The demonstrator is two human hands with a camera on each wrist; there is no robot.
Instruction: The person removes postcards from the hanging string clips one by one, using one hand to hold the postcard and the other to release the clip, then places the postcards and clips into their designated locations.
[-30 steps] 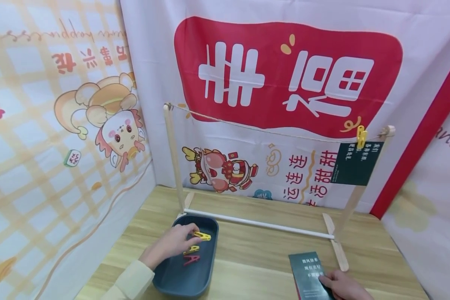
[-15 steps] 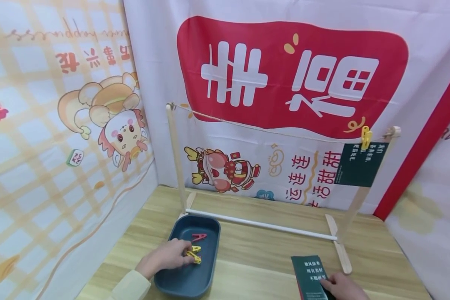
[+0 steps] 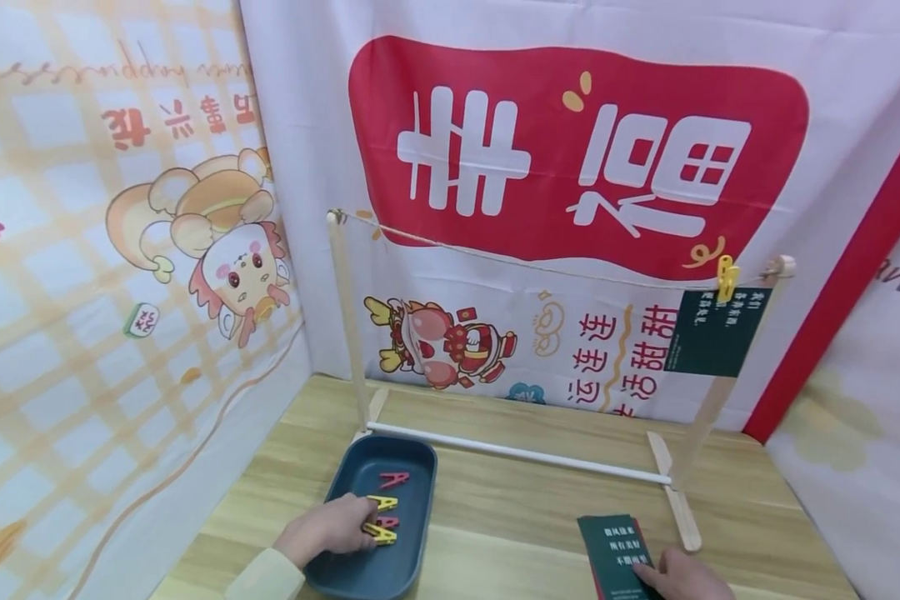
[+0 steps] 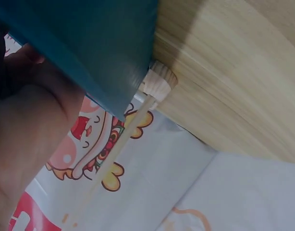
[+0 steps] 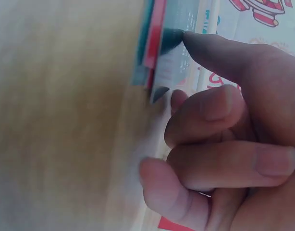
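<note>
In the head view, my left hand (image 3: 337, 523) reaches into a dark blue tray (image 3: 333, 577) at the front left, fingers curled and pinching the end of a yellow clothespin (image 3: 382, 536). Beside it in the tray lie another yellow clothespin (image 3: 384, 502) and red clothespins (image 3: 394, 479). The left wrist view has the tray wall (image 4: 99, 53) covering the fingertips. My right hand (image 3: 686, 577) grips a small stack of cards (image 3: 617, 554) at the front right, a dark green one with white writing on top. In the right wrist view the thumb (image 5: 219, 53) presses on the stack and a red card (image 5: 155, 38) shows within it.
Behind the tray stands a wooden frame with a white bottom rod (image 3: 517, 452) and a string (image 3: 495, 257) across its top. A dark green card (image 3: 708, 333) hangs from the string's right end by a yellow clothespin (image 3: 727, 279). Printed cloths (image 3: 307, 100) surround the table.
My left hand has carried the yellow clothespin from the far part of the tray toward its near part. The red clothespin at the back shows from behind the hand. The right hand stays on the cards.
</note>
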